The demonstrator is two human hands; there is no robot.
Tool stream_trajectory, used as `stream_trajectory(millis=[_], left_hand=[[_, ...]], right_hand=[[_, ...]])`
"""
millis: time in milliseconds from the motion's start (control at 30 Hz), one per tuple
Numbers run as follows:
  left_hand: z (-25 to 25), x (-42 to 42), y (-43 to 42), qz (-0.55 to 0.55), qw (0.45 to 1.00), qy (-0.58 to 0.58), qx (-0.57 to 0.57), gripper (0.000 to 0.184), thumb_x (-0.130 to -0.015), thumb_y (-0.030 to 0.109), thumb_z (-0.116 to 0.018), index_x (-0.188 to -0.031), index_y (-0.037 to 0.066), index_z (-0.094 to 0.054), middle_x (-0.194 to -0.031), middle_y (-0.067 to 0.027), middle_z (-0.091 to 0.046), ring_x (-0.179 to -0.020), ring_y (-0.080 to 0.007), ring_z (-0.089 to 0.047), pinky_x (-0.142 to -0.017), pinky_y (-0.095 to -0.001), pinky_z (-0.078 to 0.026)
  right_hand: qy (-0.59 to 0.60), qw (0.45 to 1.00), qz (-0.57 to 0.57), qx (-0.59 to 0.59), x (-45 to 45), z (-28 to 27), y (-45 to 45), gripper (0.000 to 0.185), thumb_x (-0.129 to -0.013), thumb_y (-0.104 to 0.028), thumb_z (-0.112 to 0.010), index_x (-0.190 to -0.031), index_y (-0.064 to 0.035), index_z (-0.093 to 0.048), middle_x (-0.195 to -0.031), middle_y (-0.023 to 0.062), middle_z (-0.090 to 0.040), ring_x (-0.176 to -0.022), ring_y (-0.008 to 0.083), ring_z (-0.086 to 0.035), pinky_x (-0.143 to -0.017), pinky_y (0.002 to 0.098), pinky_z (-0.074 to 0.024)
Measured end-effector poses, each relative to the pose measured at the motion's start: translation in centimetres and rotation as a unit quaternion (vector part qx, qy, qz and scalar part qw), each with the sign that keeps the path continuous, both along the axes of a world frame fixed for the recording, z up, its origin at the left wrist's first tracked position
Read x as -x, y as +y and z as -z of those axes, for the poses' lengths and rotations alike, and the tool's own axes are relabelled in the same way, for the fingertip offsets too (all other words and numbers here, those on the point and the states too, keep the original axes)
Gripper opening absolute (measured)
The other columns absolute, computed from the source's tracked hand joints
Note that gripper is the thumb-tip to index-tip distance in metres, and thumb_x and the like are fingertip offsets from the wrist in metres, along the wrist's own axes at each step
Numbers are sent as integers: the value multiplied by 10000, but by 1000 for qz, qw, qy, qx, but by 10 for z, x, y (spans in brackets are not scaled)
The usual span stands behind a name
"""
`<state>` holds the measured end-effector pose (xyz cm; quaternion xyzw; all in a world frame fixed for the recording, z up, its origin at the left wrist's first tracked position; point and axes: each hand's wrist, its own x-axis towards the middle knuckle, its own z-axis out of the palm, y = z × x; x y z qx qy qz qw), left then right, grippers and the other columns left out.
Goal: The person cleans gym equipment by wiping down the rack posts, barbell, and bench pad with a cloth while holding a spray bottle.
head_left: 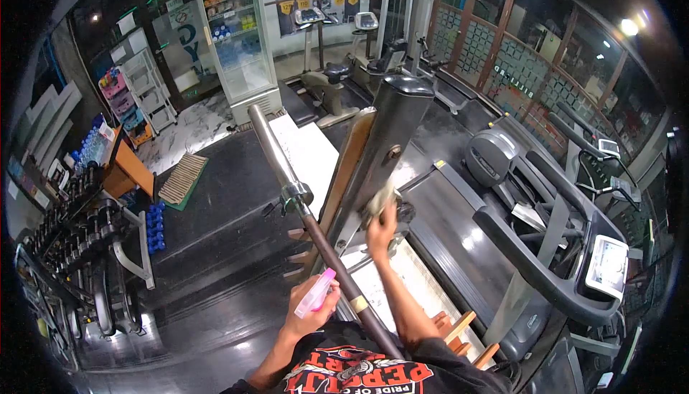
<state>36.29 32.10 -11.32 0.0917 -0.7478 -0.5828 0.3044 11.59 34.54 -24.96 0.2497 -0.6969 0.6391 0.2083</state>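
Note:
My left hand (307, 306) is closed round a spray bottle with a pink and clear head (317, 293), held low in front of my shirt. A pale cloth (380, 199) is in my right hand (382, 230), pressed to the side of a tall black padded bench (400, 125). Between my two arms runs a barbell (326, 250), slanting from my body up to its thick silver end sleeve (273, 143). My fingers hide part of the cloth and most of the bottle's body.
A treadmill (459, 222) and an elliptical machine (495, 157) stand to the right. Dumbbells on a rack (79, 240) line the left, with blue dumbbells (155, 227) on the floor beside it. Behind are a drinks fridge (240, 42) and exercise bikes (326, 92).

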Motion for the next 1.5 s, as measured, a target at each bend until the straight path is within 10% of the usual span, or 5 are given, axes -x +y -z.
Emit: stream_trajectory(millis=[267,600,933,1200,1500], left_hand=[[-9,-1,2,4,1000,-1,-13,98,-865,32,-651,-950,2,-611,-689,-34,-624,-540,-96,-606,-493,-242,-479],[1,-11,-5,20,998,-11,-57,143,-844,-21,-618,-985,-25,-595,-788,-89,-652,-591,-108,-631,-548,-257,-508],[1,-8,-11,23,999,-29,-2,134,-838,5,-640,-968,-5,-610,-780,-71,-653,-585,-114,-636,-562,-253,-500],[-6,-1,-9,52,998,2,25,105,-863,40,-651,-954,8,-609,-674,-41,-616,-524,-101,-599,-483,-246,-466],[-2,-7,-9,52,999,1,-14,102,-863,24,-642,-955,0,-606,-678,-41,-612,-549,-100,-606,-507,-248,-474]], right_hand=[[-253,956,-147,6,-39,90,11,456,-853,60,-484,-1291,-41,-563,-1287,175,-578,-1243,286,-521,-1034,329,-377],[102,968,-80,213,77,-245,10,530,-817,120,-377,-1317,6,-510,-1336,125,-517,-1254,215,-474,-1092,315,-308],[360,869,-164,-299,50,-371,33,478,-732,115,-495,-1083,-151,-681,-1135,98,-611,-1116,305,-573,-966,389,-460],[256,937,-201,-130,101,-329,53,571,-640,168,-415,-1105,-70,-646,-1175,157,-590,-1161,314,-561,-1028,321,-389],[120,992,11,40,-5,-44,0,504,-693,160,-503,-1118,-81,-627,-1181,154,-528,-1116,282,-542,-963,334,-417]])
